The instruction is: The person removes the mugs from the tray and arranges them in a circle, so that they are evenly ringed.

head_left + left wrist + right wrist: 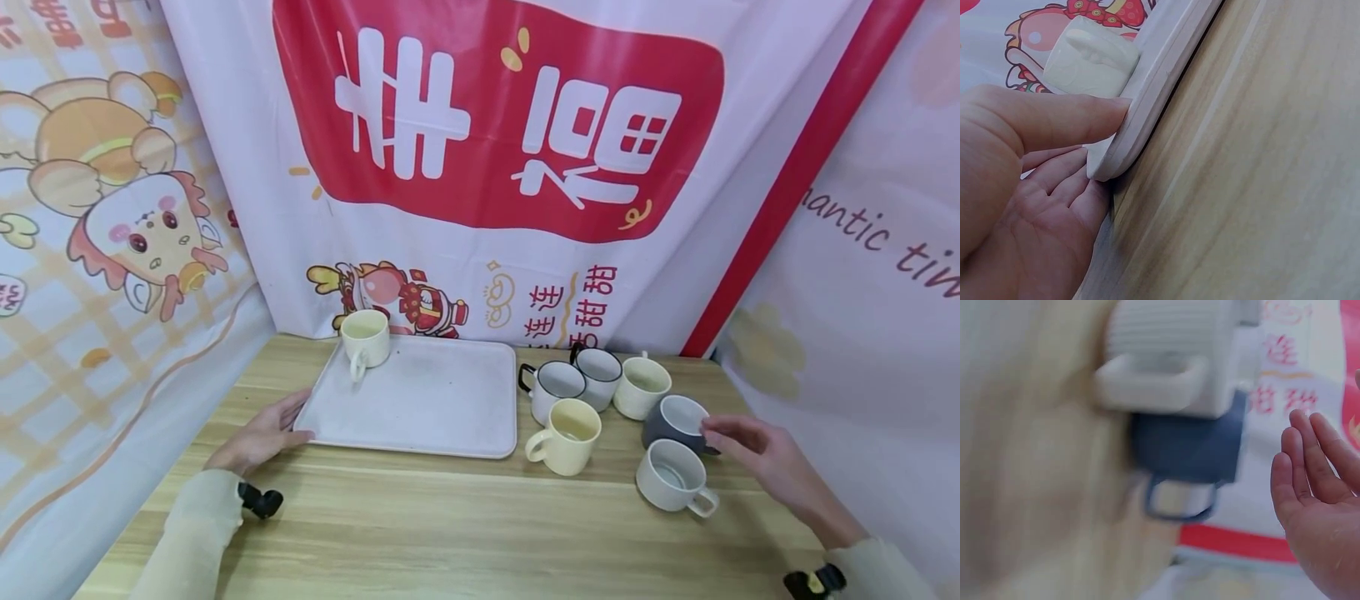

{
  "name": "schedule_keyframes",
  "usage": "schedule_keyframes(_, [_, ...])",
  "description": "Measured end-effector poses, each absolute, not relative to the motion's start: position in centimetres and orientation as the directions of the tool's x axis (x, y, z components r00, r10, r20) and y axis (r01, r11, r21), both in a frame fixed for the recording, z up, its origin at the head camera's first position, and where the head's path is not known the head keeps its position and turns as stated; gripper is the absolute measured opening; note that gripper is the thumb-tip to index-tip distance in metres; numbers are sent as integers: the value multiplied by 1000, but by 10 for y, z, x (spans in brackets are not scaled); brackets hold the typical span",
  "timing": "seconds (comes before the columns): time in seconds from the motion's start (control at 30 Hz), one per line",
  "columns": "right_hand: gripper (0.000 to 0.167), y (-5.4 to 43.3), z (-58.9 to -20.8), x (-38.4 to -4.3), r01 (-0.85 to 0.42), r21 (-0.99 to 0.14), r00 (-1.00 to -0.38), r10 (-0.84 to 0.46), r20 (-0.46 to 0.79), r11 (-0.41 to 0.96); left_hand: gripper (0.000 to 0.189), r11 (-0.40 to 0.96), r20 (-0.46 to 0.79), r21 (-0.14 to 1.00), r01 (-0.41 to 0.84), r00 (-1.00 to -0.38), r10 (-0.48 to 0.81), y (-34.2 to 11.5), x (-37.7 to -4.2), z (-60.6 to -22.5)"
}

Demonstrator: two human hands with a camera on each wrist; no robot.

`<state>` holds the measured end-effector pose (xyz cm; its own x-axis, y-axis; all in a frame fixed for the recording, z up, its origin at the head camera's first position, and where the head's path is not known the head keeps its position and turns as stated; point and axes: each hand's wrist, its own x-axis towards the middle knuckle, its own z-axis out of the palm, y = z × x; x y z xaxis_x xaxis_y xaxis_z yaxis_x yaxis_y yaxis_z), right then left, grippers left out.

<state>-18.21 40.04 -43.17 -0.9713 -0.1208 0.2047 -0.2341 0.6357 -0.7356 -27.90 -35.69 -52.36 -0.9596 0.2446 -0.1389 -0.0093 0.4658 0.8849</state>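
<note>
My left hand [262, 435] holds the front left corner of a white rectangular tray [427, 408]. In the left wrist view its thumb [1079, 119] lies on the rim, with the other fingers partly hidden behind the corner. A cream mug [366, 337] stands in the tray's back left corner. At the right, my right hand [757, 454] hovers beside a dark blue-grey mug [660, 429]. The right wrist view shows fairly straight fingers [1282, 481] apart from that mug. In front of it is a light grey mug [663, 487], handle toward the right.
Between the tray and the grey mugs stand a pale yellow mug [573, 446], two white mugs with black rims [551, 396] and another cream mug [637, 396], close together. A printed cloth [495, 292] hangs behind the wooden table [450, 533], and more cloth hangs on both sides.
</note>
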Motion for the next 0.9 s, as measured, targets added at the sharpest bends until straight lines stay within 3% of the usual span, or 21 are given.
schedule_keyframes(0.2, [35,353,-397,-201,-321,-711,-947,-217,237,625,93,469,-140,883,-9,-960,244,-356,-279,-524])
schedule_keyframes(0.43, [51,290,-374,-230,-292,-632,-953,-275,128,718,94,476,-152,879,-24,-961,231,-357,-282,-525])
schedule_keyframes(0.9, [48,139,-370,-283,-478,-685,-829,-540,144,551,94,460,-135,888,-10,-961,240,-356,-278,-524])
